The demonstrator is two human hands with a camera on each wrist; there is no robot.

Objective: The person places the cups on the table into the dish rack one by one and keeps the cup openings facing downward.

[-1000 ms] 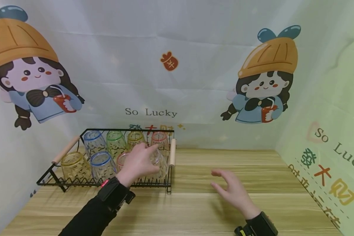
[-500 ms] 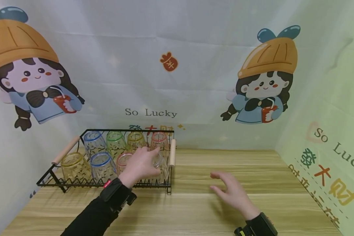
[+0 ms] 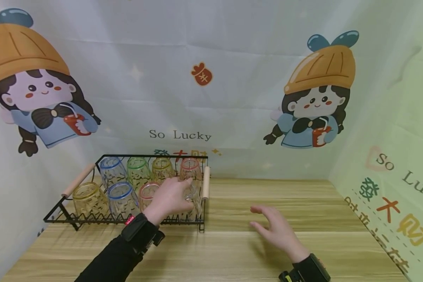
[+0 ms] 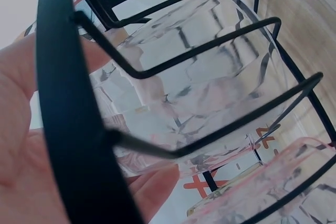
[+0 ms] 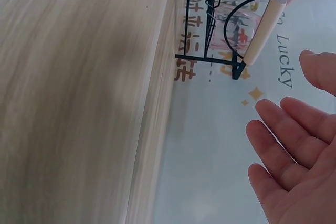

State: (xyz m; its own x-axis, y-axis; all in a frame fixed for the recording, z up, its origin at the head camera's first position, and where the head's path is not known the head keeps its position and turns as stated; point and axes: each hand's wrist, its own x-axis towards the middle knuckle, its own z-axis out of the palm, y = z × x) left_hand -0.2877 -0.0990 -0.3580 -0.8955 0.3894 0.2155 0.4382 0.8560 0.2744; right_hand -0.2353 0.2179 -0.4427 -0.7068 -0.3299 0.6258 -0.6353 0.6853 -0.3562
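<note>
My left hand (image 3: 167,197) holds a clear glass (image 3: 194,205) in the front right corner of a black wire rack (image 3: 70,211). In the left wrist view the thumb and fingers lie on opposite sides of the clear glass (image 4: 210,72), behind the rack's bars. Left of it stands a red-rimmed glass (image 3: 149,190), partly hidden by the hand. A pink-tinted glass (image 3: 190,168) stands just behind. My right hand (image 3: 278,231) hovers over the table to the right, with fingers spread and nothing in them, also plain in the right wrist view.
Blue (image 3: 121,197), yellow (image 3: 88,197) and green (image 3: 138,170) glasses fill other places in the rack, wider end down. Wooden handles (image 3: 206,182) flank it. The wooden table (image 3: 232,250) meets a printed cloth backdrop (image 3: 239,98) behind and at the sides.
My left hand has come down slightly with the clear glass, which has gone from tilted to more upright in the rack. My right hand has barely moved.
</note>
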